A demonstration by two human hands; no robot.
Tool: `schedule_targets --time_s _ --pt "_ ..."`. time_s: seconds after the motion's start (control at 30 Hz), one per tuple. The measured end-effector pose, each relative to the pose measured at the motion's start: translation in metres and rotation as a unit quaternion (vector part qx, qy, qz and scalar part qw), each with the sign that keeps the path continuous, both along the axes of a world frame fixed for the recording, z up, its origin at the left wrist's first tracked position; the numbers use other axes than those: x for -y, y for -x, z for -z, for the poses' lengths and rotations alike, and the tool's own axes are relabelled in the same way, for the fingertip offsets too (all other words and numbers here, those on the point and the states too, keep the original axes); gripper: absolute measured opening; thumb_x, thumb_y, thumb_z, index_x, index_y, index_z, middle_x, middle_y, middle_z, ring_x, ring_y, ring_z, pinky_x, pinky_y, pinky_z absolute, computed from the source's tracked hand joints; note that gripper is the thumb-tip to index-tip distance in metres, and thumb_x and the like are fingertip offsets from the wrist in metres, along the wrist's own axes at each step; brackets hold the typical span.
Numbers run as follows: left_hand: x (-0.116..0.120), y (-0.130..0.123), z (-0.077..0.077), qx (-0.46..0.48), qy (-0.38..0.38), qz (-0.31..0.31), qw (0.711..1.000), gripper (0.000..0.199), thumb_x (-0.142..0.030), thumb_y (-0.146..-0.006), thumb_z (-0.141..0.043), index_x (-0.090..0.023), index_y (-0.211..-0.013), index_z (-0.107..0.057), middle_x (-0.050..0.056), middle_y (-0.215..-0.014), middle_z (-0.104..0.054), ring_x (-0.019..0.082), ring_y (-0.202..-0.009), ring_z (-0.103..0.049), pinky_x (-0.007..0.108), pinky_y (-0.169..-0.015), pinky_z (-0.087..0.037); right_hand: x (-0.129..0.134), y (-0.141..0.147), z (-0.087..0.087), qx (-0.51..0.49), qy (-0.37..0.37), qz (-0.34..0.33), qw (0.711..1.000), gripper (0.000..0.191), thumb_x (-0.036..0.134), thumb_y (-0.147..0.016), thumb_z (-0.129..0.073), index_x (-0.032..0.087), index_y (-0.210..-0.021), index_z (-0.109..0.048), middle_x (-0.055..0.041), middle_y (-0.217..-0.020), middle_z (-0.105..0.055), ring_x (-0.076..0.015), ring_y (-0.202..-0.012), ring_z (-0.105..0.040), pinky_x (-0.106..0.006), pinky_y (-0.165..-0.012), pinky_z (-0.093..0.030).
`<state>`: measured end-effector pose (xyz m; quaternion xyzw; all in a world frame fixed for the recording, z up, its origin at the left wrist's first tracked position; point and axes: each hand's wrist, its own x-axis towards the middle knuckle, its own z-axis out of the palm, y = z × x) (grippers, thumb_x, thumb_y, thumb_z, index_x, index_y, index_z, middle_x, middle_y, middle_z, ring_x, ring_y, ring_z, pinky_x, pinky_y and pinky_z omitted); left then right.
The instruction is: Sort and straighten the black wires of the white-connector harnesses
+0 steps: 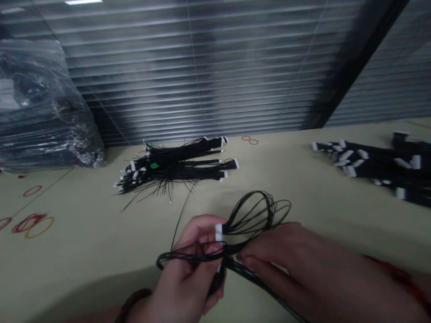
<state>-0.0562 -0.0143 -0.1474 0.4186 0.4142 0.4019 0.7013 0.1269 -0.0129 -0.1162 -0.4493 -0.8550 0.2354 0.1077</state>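
A black wire harness with thin looped wires is held between my two hands above the front of the table. My left hand is closed round it, thumb pressed over the wires close to a white connector. More of the harness loops back across the left fingers, and another white end shows partly below the thumb. My right hand pinches the wires just right of the connector; its fingertips are partly hidden. Loose wires trail down from the harness toward the bottom edge, under the right hand.
Bundled black harnesses with white connectors lie at the table's back middle. Another pile of harnesses is at the right. A clear plastic bag of black cables stands back left. Red rubber bands lie at left. Blinds rise behind the table.
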Motion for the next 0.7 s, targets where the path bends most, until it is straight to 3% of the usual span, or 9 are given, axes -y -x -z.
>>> schedule_targets --time_s 0.1,0.17,0.3,0.5,0.63,0.7 --pt "0.0 0.0 0.003 0.027 -0.025 0.003 0.999 0.02 -0.032 -0.085 -0.06 -0.026 -0.098 -0.046 -0.008 -0.061 -0.045 0.002 -0.036 -0.031 0.007 -0.031 -0.027 -0.009 0.007 -0.003 -0.082 0.09 -0.004 0.993 0.029 0.019 -0.092 -0.043 0.018 -0.068 -0.058 0.0057 -0.06 -0.055 -0.0059 -0.055 -0.048 -0.017 -0.054 -0.032" --pt "0.0 0.001 0.005 0.027 -0.036 0.002 0.999 0.017 -0.031 -0.087 -0.057 -0.026 -0.1 -0.047 -0.007 -0.062 -0.045 0.002 -0.036 -0.031 0.008 -0.031 -0.027 -0.011 0.007 -0.001 -0.097 0.111 -0.001 0.989 0.03 0.02 -0.091 -0.046 0.016 -0.062 -0.055 0.0064 -0.054 -0.048 -0.0046 -0.051 -0.042 -0.017 -0.049 -0.027" --pt "0.001 0.001 0.004 0.009 -0.037 0.005 0.999 0.014 -0.029 -0.087 -0.056 -0.026 -0.099 -0.048 -0.007 -0.063 -0.047 0.003 -0.038 -0.033 0.008 -0.033 -0.029 -0.007 0.007 0.005 -0.099 0.08 0.015 0.992 0.025 0.014 -0.085 -0.048 0.016 -0.06 -0.055 0.0065 -0.053 -0.048 -0.005 -0.051 -0.043 -0.019 -0.051 -0.026" --pt "0.0 0.0 0.002 -0.004 -0.047 0.015 0.999 0.011 -0.024 -0.086 -0.056 -0.023 -0.096 -0.051 -0.006 -0.063 -0.044 0.004 -0.041 -0.035 0.009 -0.035 -0.031 0.003 0.01 0.011 -0.111 -0.072 0.011 0.991 0.02 0.01 -0.082 -0.045 0.017 -0.066 -0.056 0.0049 -0.062 -0.057 -0.0082 -0.056 -0.049 -0.023 -0.056 -0.029" --pt "-0.001 0.0 0.005 -0.006 -0.039 0.023 0.999 0.014 -0.027 -0.086 -0.056 -0.024 -0.098 -0.05 -0.006 -0.063 -0.044 0.003 -0.039 -0.033 0.01 -0.033 -0.03 0.001 0.009 0.0 -0.088 -0.07 0.021 0.993 0.019 0.011 -0.081 -0.047 0.018 -0.065 -0.055 0.005 -0.064 -0.057 -0.0083 -0.057 -0.049 -0.022 -0.055 -0.031" --pt "-0.001 0.0 0.007 -0.012 -0.029 0.023 0.999 0.018 -0.03 -0.085 -0.058 -0.024 -0.099 -0.048 -0.007 -0.062 -0.044 0.003 -0.038 -0.031 0.009 -0.032 -0.029 -0.003 -0.001 -0.012 -0.102 -0.018 0.04 0.994 0.017 0.011 -0.079 -0.048 0.021 -0.073 -0.061 0.0058 -0.065 -0.058 -0.0078 -0.058 -0.052 -0.019 -0.054 -0.035"
